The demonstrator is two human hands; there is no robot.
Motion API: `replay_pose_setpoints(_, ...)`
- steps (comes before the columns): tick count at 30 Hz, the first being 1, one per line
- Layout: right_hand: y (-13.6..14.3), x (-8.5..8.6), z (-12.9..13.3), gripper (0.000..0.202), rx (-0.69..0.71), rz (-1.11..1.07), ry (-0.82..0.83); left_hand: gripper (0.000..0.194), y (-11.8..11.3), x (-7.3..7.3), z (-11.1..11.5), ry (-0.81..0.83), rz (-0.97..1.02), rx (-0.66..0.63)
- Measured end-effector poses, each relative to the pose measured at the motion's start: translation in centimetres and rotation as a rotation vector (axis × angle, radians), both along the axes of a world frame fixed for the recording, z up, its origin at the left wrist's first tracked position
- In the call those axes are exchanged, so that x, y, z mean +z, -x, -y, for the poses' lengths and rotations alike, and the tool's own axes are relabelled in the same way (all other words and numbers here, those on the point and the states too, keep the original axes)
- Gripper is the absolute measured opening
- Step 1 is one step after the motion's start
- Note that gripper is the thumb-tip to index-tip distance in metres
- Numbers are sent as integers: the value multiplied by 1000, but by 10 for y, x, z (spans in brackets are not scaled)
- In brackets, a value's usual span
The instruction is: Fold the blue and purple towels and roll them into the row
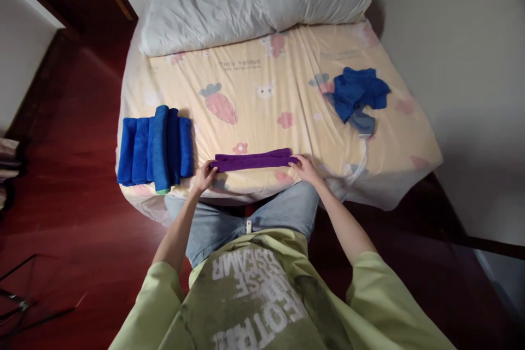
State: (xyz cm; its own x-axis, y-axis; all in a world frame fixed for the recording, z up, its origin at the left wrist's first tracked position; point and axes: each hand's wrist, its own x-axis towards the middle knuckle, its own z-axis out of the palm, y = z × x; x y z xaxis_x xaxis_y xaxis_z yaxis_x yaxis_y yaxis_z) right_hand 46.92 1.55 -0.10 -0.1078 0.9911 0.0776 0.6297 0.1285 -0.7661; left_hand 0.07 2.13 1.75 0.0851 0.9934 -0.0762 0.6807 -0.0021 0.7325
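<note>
A purple towel (254,161), folded into a long narrow strip, lies near the front edge of the bed. My left hand (205,175) pinches its left end, and my right hand (305,168) pinches the right end. Left of my left hand sit several rolled blue towels (140,150) side by side. One lighter blue roll with a green end (161,147) rests among them and reaches further toward me. On the right side of the bed lies a crumpled blue cloth (361,93), apart from both hands.
The bed's yellow sheet (254,120) has carrot and rabbit prints. A pale bulky quilt (254,0) covers the far end. A white strip (361,167) runs from the crumpled cloth to the front edge. Dark thin metal legs (28,301) stand on the red floor at lower left.
</note>
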Motion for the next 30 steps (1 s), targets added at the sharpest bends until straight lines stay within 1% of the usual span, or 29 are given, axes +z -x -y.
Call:
replay_pose_setpoints(3,1,-2,-15,40,-53,-51,138,44,-3,5,-13,55,-15,70)
replay_pose_setpoints(8,4,-5,-39,33,-88,-90,259,36,-7,13,-40,152,-119,101)
replay_pose_setpoints(10,5,-7,-44,32,-84,-83,311,34,-9,14,-49,197,-164,103)
replay_pose_setpoints(13,9,-7,-45,30,-110,-85,342,31,-14,12,-55,200,-224,101)
replay_pose_setpoints(15,14,-4,-40,29,-128,-35,296,30,-19,11,-54,174,-259,94)
replay_pose_setpoints(16,16,0,-36,30,-134,19,233,30,-21,11,-52,146,-281,91)
replay_pose_setpoints(18,22,9,-26,34,-138,169,42,32,-24,11,-45,38,-347,81)
replay_pose_setpoints(19,25,13,-21,35,-117,247,-56,33,-25,12,-41,-38,-382,60)
replay_pose_setpoints(20,28,18,-15,35,-65,315,-136,33,-25,12,-36,-113,-410,8)
replay_pose_setpoints(21,31,21,-9,36,4,368,-189,34,-25,12,-31,-176,-425,-73)
replay_pose_setpoints(23,36,23,0,39,140,436,-221,39,-24,11,-21,-249,-420,-262)
replay_pose_setpoints(24,38,22,3,40,182,457,-221,42,-24,9,-17,-265,-414,-338)
replay_pose_setpoints(25,39,20,5,41,196,475,-222,47,-23,8,-14,-277,-414,-384)
replay_pose_setpoints(28,43,14,5,43,198,528,-222,57,-23,3,-11,-282,-459,-390)
replay_pose_setpoints(30,45,13,2,39,211,580,-224,55,-23,2,-15,-263,-503,-397)
